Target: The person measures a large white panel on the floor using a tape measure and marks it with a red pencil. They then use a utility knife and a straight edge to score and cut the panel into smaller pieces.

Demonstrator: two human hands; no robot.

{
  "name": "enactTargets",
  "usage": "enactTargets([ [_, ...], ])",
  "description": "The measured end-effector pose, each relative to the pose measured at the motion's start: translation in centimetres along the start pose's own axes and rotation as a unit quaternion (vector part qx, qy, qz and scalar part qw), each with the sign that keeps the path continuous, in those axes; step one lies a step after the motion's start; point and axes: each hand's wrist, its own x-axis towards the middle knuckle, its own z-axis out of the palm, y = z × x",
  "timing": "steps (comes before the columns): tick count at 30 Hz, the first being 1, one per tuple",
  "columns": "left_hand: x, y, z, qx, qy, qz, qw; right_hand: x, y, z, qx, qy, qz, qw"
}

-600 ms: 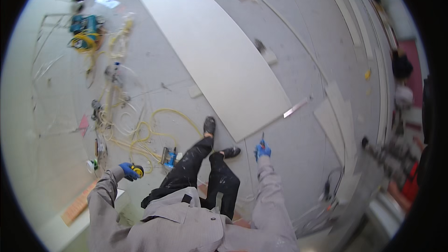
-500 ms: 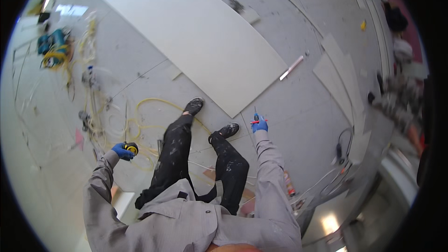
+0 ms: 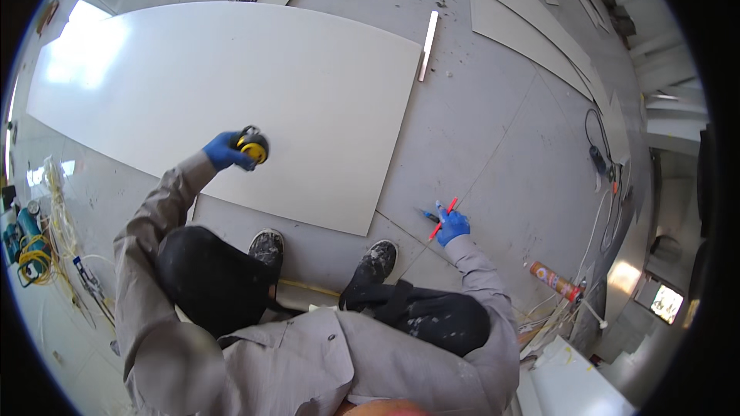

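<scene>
My left hand (image 3: 222, 152), in a blue glove, is wrapped round a black-and-yellow tape measure (image 3: 253, 146). It is over a large glossy white board (image 3: 308, 77) that lies flat on the floor. My right hand (image 3: 455, 229), also blue-gloved, is above the bare floor to the right of the board's near corner. It holds a thin red pencil-like stick (image 3: 453, 204) and a slim blue-and-dark tool (image 3: 431, 216) whose kind I cannot make out. My knees are bent, with my shoes just short of the board's near edge.
A shiny metal strip (image 3: 428, 45) lies just beyond the board's right end. Long pale panels (image 3: 532, 38) are at the far right. An orange-and-red sealant cartridge (image 3: 553, 280) is near my right forearm, with cables behind. Yellow hose (image 3: 35, 260) and teal equipment are at left.
I have bent lower and closer to the board. My left hand with the tape measure has moved from beside my legs to over the board. My right hand has shifted slightly right.
</scene>
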Motion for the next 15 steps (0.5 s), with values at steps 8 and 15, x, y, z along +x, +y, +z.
enactTargets([
  [8,2.2,4.0,9.5,0.170,-0.144,0.060,0.973,2.0,-7.4,-17.5,0.179,0.023,-0.050,0.982],
  [15,-3.3,10.2,12.6,0.094,-0.161,0.159,0.969,8.2,-29.1,-31.1,0.080,0.231,-0.455,0.856],
])
